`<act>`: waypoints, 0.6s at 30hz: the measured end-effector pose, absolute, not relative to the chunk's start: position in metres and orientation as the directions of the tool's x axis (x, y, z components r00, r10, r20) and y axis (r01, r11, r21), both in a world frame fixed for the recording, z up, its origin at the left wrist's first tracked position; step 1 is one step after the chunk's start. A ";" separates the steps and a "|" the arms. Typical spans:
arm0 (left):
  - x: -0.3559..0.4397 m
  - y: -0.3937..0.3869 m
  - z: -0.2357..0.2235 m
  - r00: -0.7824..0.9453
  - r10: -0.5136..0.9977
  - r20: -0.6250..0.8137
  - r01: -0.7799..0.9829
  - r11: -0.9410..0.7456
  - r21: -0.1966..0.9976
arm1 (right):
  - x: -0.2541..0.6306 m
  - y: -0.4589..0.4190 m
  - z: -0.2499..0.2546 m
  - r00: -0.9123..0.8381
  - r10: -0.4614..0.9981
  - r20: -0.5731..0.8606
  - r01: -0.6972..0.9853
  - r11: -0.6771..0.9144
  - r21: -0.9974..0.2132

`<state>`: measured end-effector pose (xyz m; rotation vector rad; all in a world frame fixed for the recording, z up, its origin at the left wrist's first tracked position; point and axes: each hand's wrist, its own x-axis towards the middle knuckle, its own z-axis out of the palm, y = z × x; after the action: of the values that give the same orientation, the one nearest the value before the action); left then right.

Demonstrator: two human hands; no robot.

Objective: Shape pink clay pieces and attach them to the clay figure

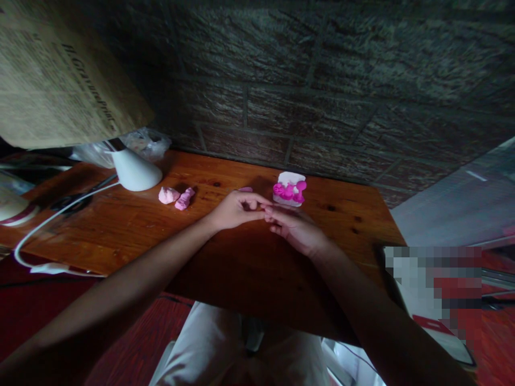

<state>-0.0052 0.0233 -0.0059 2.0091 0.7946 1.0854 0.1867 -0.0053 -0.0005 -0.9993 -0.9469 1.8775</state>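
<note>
Above the wooden table, my left hand (237,210) and my right hand (298,229) meet at the fingertips. The left thumb and index finger are pinched together against the fingers of the right hand. Whatever sits between the fingertips is too small or hidden to make out. Just beyond my right hand lies a white, slab-like piece (292,177) with magenta shapes (288,191) on it. Two soft-looking pink lumps, a paler one (168,195) and a darker one (185,199), rest to the left. A flat pink piece (245,188) shows partly behind my left hand.
A lamp with a white base (139,170) and printed paper shade (68,75) stands at the left, its white cable (24,236) looping over the table edge. Dark scissors (76,201) lie beside it. A stone-patterned wall (281,107) borders the wooden table (341,214).
</note>
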 end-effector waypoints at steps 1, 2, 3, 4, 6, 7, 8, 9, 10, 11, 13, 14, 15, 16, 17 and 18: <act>-0.005 0.023 -0.005 0.463 0.767 0.444 0.198 -0.578 0.792 | 0.187 -0.005 0.000 -0.370 0.885 -0.283 -0.294 -0.401 -0.868; -0.005 0.022 -0.005 0.466 0.762 0.449 0.222 -0.592 0.775 | 0.187 -0.005 0.000 -0.368 0.887 -0.280 -0.295 -0.397 -0.869; -0.005 0.021 -0.005 0.467 0.757 0.457 0.246 -0.608 0.755 | 0.187 -0.005 0.001 -0.369 0.886 -0.280 -0.294 -0.397 -0.869; -0.005 0.021 -0.005 0.461 0.751 0.473 0.268 -0.626 0.732 | 0.187 -0.005 0.001 -0.371 0.884 -0.285 -0.290 -0.402 -0.869; -0.005 0.020 -0.005 0.439 0.731 0.523 0.288 -0.666 0.688 | 0.188 -0.005 0.001 -0.373 0.877 -0.303 -0.264 -0.413 -0.871; -0.005 0.020 -0.006 0.432 0.717 0.547 0.285 -0.684 0.671 | 0.188 -0.004 0.001 -0.373 0.876 -0.306 -0.247 -0.412 -0.877; -0.005 0.020 -0.006 0.432 0.704 0.564 0.278 -0.699 0.659 | 0.188 -0.004 0.001 -0.371 0.879 -0.300 -0.229 -0.400 -0.888; -0.005 0.021 -0.006 0.437 0.693 0.573 0.269 -0.709 0.652 | 0.188 -0.004 0.001 -0.369 0.885 -0.285 -0.211 -0.378 -0.901; -0.005 0.021 -0.006 0.443 0.686 0.577 0.263 -0.715 0.648 | 0.188 -0.004 0.000 -0.366 0.893 -0.263 -0.195 -0.350 -0.916; -0.006 0.021 -0.007 0.450 0.680 0.579 0.260 -0.720 0.644 | 0.188 -0.004 0.000 -0.363 0.900 -0.240 -0.180 -0.321 -0.930; -0.006 0.022 -0.007 0.453 0.674 0.583 0.265 -0.726 0.634 | 0.188 -0.004 -0.002 -0.356 0.914 -0.197 -0.155 -0.266 -0.952; -0.006 0.022 -0.007 0.452 0.674 0.585 0.270 -0.728 0.630 | 0.188 -0.004 -0.002 -0.352 0.919 -0.178 -0.143 -0.241 -0.960; -0.006 0.023 -0.008 0.450 0.674 0.586 0.275 -0.729 0.627 | 0.188 -0.004 -0.003 -0.349 0.923 -0.161 -0.130 -0.218 -0.967; -0.006 0.023 -0.009 0.449 0.674 0.587 0.277 -0.729 0.626 | 0.189 -0.003 -0.004 -0.348 0.926 -0.145 -0.117 -0.196 -0.974; -0.006 0.023 -0.009 0.450 0.674 0.587 0.276 -0.729 0.626 | 0.189 -0.003 -0.005 -0.349 0.928 -0.130 -0.102 -0.175 -0.979; -0.006 0.023 -0.010 0.454 0.673 0.584 0.271 -0.729 0.629 | 0.190 -0.002 -0.006 -0.352 0.929 -0.114 -0.087 -0.154 -0.984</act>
<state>-0.0063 0.0231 -0.0102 2.2584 0.7910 1.2010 0.1897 -0.0024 -0.0064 -1.0342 -1.3067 1.6228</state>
